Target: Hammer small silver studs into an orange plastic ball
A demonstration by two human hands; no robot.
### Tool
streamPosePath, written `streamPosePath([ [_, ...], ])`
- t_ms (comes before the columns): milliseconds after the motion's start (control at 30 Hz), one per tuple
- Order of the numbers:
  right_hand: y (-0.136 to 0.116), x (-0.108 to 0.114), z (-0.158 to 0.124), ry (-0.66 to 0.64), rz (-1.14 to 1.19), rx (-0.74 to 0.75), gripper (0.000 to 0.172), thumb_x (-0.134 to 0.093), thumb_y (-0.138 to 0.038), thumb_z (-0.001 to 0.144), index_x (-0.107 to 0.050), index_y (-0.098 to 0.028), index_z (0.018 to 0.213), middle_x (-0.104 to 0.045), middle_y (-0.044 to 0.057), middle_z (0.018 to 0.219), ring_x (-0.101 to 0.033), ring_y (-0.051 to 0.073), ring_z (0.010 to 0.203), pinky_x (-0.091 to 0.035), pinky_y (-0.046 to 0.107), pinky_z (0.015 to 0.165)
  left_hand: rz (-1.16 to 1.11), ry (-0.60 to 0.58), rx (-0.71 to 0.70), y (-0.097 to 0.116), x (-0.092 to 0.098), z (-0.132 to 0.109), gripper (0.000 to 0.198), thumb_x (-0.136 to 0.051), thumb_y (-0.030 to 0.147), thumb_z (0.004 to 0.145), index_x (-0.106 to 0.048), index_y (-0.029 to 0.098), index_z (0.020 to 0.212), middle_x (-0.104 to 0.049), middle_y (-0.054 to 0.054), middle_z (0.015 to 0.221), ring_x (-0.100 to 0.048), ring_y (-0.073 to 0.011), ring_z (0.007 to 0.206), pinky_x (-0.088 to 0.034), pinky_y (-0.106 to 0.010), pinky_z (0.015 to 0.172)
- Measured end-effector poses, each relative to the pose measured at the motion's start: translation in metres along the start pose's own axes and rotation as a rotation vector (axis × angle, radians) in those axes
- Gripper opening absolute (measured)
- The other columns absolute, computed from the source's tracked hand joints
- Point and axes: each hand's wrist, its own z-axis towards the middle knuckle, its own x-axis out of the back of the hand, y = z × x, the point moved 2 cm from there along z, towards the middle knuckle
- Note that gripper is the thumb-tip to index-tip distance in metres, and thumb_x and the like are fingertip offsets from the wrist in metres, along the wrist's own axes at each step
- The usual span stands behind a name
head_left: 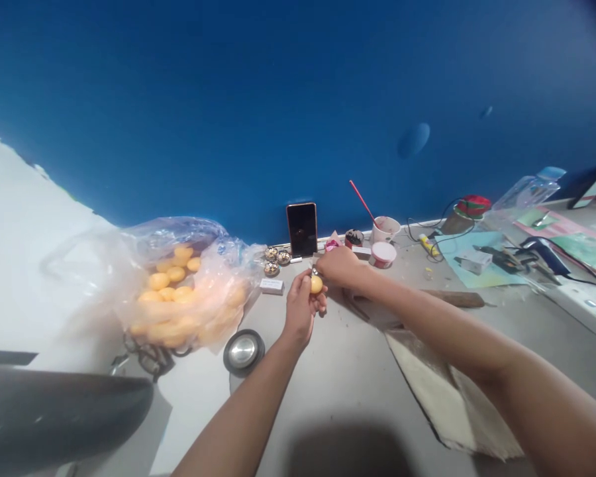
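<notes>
My left hand (298, 310) is closed around a small yellow ball (316, 285), thumb on its near-left side and fingertips curled below it. Just above and to the right, my right hand (338, 266) is closed, its fingers pointing toward the top of the ball. A small shiny bit shows between that hand and the ball. What my right fingers grip is too small and hidden to make out. To the left of the hands lie several shiny metallic balls (271, 268) and a small white-topped box (272, 286). A phone (302, 229) leans upright against the wall behind.
A clear plastic bag (203, 228) of yellow balls stands at left, with a round metal-centred dish (243, 353) nearer me. Back right are a white cup (386, 229) with a red stick, and a pink-lidded tub (383, 254). A wooden-handled tool (454, 299) lies behind my right forearm.
</notes>
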Motion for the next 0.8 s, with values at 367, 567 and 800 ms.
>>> streamPosePath([
  [367,0.013,-0.012,-0.009,0.108,0.076,-0.017,0.026,-0.049,-0.023,0.101,-0.070,-0.017,0.116,-0.078,0.017,0.099,-0.075,0.030,0.093,-0.049,0.032,0.071,0.018,-0.012,-0.006,-0.001,0.001,0.003,0.063,-0.072,0.062,0.085,-0.053,0.016,0.123,-0.070,-0.004,0.077,-0.058,-0.0121,0.051,-0.041,-0.022,0.044],
  [567,0.017,-0.016,-0.016,0.215,0.270,-0.146,0.024,-0.052,-0.029,0.099,-0.075,-0.022,0.103,-0.079,0.010,0.099,-0.071,0.025,0.087,-0.042,0.029,0.068,0.031,-0.003,0.004,-0.001,0.001,0.003,0.060,-0.073,0.061,0.085,-0.055,0.016,0.121,-0.069,-0.003,0.075,-0.057,-0.0118,0.050,-0.040,-0.022,0.045],
  [800,0.019,-0.013,-0.043,0.398,0.921,-0.089,0.015,-0.059,-0.020,0.085,-0.073,-0.017,0.085,-0.071,0.001,0.076,-0.059,0.013,0.066,-0.038,0.023,0.061,-0.025,-0.035,0.014,0.006,-0.001,-0.002,0.032,-0.074,0.037,0.078,-0.061,0.017,0.099,-0.070,-0.005,0.086,-0.057,-0.0098,0.052,-0.038,-0.022,0.046],
])
